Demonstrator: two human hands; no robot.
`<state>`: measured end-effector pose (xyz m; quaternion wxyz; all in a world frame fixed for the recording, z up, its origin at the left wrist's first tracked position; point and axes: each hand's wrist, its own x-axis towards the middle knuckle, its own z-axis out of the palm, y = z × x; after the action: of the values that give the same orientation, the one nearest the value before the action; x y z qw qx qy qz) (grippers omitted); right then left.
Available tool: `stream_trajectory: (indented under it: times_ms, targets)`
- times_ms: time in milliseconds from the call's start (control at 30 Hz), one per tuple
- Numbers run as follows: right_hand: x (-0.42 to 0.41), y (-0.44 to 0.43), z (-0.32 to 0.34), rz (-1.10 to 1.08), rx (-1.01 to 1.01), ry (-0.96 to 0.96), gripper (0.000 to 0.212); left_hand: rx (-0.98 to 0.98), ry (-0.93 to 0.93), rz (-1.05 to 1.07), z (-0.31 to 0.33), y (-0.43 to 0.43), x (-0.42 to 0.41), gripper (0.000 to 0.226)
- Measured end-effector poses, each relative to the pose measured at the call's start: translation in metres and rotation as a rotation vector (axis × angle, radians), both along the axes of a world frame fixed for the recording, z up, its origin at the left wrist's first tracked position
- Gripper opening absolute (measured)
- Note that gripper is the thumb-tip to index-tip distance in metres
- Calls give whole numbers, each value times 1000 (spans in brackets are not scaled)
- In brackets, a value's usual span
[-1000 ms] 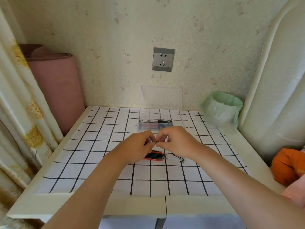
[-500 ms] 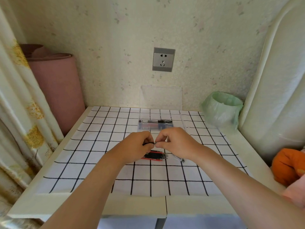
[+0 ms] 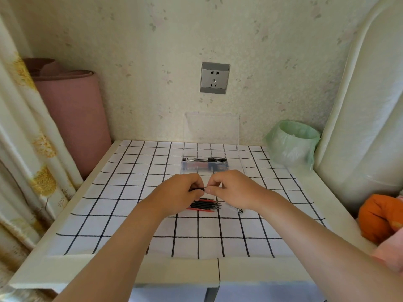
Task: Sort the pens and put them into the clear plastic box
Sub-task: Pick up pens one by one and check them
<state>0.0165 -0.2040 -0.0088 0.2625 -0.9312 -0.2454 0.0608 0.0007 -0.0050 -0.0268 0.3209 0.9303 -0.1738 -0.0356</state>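
Item 1: black pen (image 3: 198, 189), thin, lying level above the table between both hands, only a short stretch showing.
Left hand (image 3: 182, 192): fingers curled round the pen's left part, thumb on top.
Right hand (image 3: 234, 188): thumb and forefinger brought together, pinching the pen's right tip; the other fingers are loosely bent.

Item 2: pile of pens (image 3: 204, 206), black and red, lying side by side on the cloth at 6 o'clock from the held pen, partly hidden under the left hand.

Item 3: clear pen (image 3: 235, 208), slanted on the cloth at 3 o'clock from the pile, partly under the right wrist.

Item 4: clear plastic box (image 3: 189, 168), at 12 o'clock from the hands, lid (image 3: 211, 127) upright against the wall. Dark pens lie inside along its far side.

Item 5: checked cloth (image 3: 109, 214), white with black lines, on a white table (image 3: 174, 271).

Surroundings:
- green-bagged bin (image 3: 292, 144), at 2 o'clock on the table's far corner
- grey wall socket (image 3: 214, 77), at 12 o'clock above the box
- pink roll (image 3: 72, 118), at 10 o'clock
- flowered curtain (image 3: 21, 138), at 9 o'clock
- orange soft object (image 3: 379, 216), at 3 o'clock
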Motion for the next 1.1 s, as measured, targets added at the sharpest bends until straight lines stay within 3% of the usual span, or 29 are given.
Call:
stream_trajectory:
  times_ms: [167,367,500,733,867,1100]
  targets:
    - [3,-2,-2,-14,-20,22,26,2,-11,3,1,1,-1,5]
    - [1,-2,0,5,2,-21,9,3,-12,0,2,1,-1,5]
    - [1,-1,-1,-7,-64,32,26,3,-2,-3,2,2,-1,5]
    - [2,-1,-1,-2,-19,-11,10,17,-18,-4,2,1,0,5]
    - [2,0,-3,8,-57,74,24,28,-11,-9,0,2,0,4]
    - [1,-1,-1,-5,9,-7,9,25,-26,-5,1,1,1,4]
